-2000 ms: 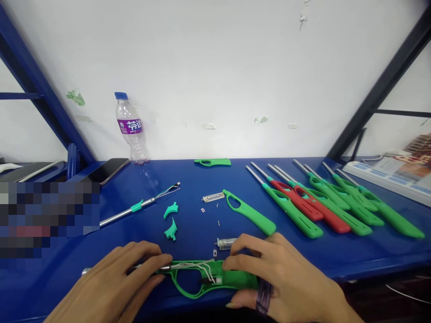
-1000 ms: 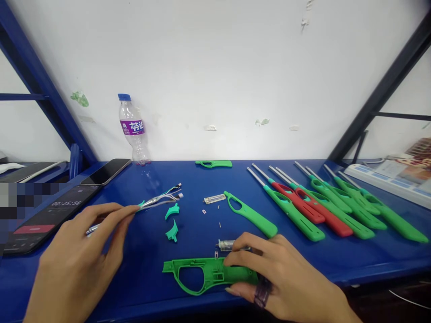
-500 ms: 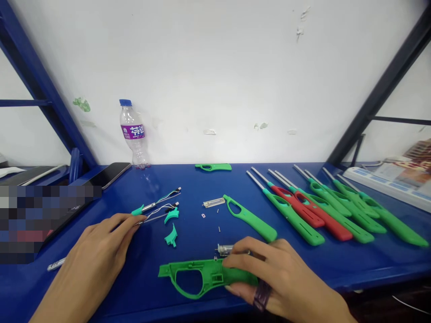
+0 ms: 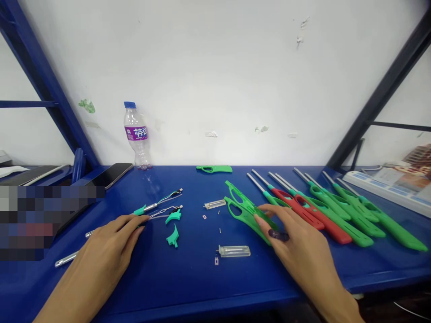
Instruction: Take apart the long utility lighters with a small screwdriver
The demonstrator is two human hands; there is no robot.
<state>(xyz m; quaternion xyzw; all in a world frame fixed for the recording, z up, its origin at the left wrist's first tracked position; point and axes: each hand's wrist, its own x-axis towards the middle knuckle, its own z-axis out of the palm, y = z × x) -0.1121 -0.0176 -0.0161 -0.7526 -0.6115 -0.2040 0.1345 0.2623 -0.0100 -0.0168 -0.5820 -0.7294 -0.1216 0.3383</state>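
My right hand (image 4: 299, 244) grips a green lighter shell half (image 4: 248, 206) between thumb and fingers, tilted just over another green shell half (image 4: 249, 221) on the table. Whether the two touch, I cannot tell. My left hand (image 4: 104, 244) lies at the left, its fingers pressed together on a metal lighter tube (image 4: 67, 259) with thin wires at its far end. A second tube with a teal collar (image 4: 139, 210) passes beside those fingers. Two teal triggers (image 4: 173, 236) lie right of them. Between my hands are two clear fuel tanks (image 4: 235, 251) and several tiny parts.
Several green and red lighters (image 4: 332, 224) lie in a row on the right. A small green shell piece (image 4: 215, 169) lies at the back by the wall. A plastic bottle (image 4: 136, 134) and a phone (image 4: 117, 174) are at the back left. Blue metal posts flank the table (image 4: 188, 287).
My right hand has carried the green shell half from the front edge back and right, over the other half. The front fuel tank is now uncovered. My left hand has barely shifted.
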